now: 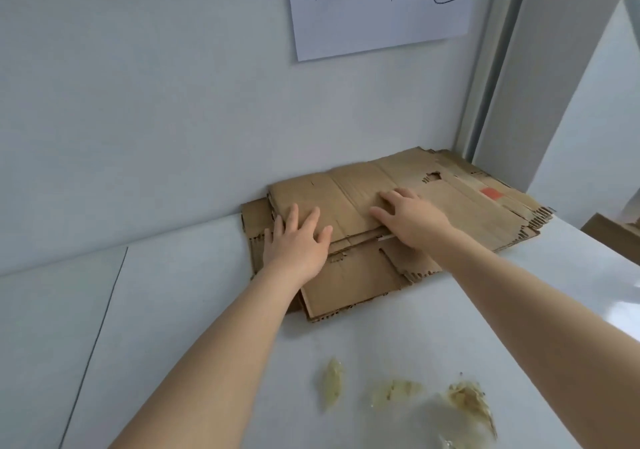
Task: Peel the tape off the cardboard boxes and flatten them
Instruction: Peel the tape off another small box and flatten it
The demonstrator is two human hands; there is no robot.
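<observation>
Stack of flattened cardboard (363, 289): several brown sheets lie one on another on the far side of the table (173, 310), with the back edge against the wall (138, 102). The sheets are not squared up. The lower ones stick out at the left, at the front and at the right, and show ragged corrugated edges. The top sheet (353, 185) has fold creases and a small torn hole (433, 176) towards its right end. A sheet further right carries a small red label (489, 192).

Left hand (298, 241): palm down on the left front part of the stack. The fingers are straight and spread and grasp nothing. The fingertips lie on the top sheet, and the heel of the hand is over the sheets below.

Right hand (412, 216): palm down on the middle of the top sheet, just beside the left hand but apart from it. The fingers are spread flat and point left and away, and also grasp nothing.

Both bare forearms reach in from the near edge.

Tape scraps: three crumpled, yellowish clear wads lie on the near part of the table, well apart from the cardboard. One is small (332, 383), one is flatter (394, 391), and the largest is at the right (467, 403).

Table: white and glossy, with a thin dark seam (93, 344) running slantwise across its left part.

Paper sheet (377, 16): white, stuck to the wall above the stack, with handwritten dark strokes that are cut off by the top edge.

Brown box (609, 237): only a corner shows at the far right, beyond the table edge.
</observation>
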